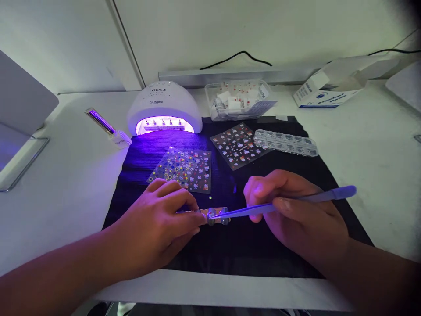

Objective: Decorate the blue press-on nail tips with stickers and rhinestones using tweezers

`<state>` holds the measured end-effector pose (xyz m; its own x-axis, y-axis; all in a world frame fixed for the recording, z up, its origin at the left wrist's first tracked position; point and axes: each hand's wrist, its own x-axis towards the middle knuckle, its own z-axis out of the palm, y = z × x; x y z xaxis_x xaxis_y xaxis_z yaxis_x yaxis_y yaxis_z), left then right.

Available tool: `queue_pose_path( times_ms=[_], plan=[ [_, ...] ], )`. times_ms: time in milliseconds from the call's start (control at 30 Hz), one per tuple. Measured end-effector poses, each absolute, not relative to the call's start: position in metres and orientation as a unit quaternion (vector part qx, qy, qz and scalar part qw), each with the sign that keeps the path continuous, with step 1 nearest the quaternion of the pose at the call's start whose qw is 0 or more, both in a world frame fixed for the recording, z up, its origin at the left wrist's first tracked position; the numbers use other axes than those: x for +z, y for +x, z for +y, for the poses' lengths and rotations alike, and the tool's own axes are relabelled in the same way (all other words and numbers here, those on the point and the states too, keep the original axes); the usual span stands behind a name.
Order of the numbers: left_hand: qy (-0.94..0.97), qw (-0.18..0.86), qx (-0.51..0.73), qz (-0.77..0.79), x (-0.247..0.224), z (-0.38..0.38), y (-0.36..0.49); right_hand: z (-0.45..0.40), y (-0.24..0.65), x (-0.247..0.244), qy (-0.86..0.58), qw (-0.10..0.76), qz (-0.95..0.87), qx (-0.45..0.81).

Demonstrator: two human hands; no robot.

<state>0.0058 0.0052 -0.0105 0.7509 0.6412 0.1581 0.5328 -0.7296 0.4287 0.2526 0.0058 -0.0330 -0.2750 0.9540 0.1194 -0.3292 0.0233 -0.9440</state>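
My left hand (167, 215) pinches the left end of a small light-brown strip (217, 219) just above the black mat. Two shiny grey false nails (224, 216) sit across its exposed part; the rest is hidden by my fingers. Between the thumb and fingers of my right hand (292, 206) is a pair of purple-blue tweezers (309, 197). Their pointed tip reaches the nail nearest my left thumb; whether it grips anything there cannot be made out. Just behind the strip, a tiny pale speck (210, 197) lies on the mat.
A lit nail lamp (164, 103) stands at the back, beside a glowing handheld light (107, 125). Sticker sheets (241, 146) and a clear compartment case (285, 142) lie on the black mat (250, 250). Behind are a plastic tub (217, 115) and an opened carton (324, 94).
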Motion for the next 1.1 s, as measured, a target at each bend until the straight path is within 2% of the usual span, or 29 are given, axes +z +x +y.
queue_pose_path(
  times_ms=[233,1100],
  plan=[
    [0.918,0.177,0.154,0.318,-0.0116,0.0044,0.0054,0.0044,0.2539,-0.0335,-0.290,0.537,-0.503,0.611],
    [0.919,0.160,0.153,0.325,-0.0123,0.0024,0.0049,0.0049,0.2532,-0.0323,-0.318,0.525,-0.503,0.609]
  ],
)
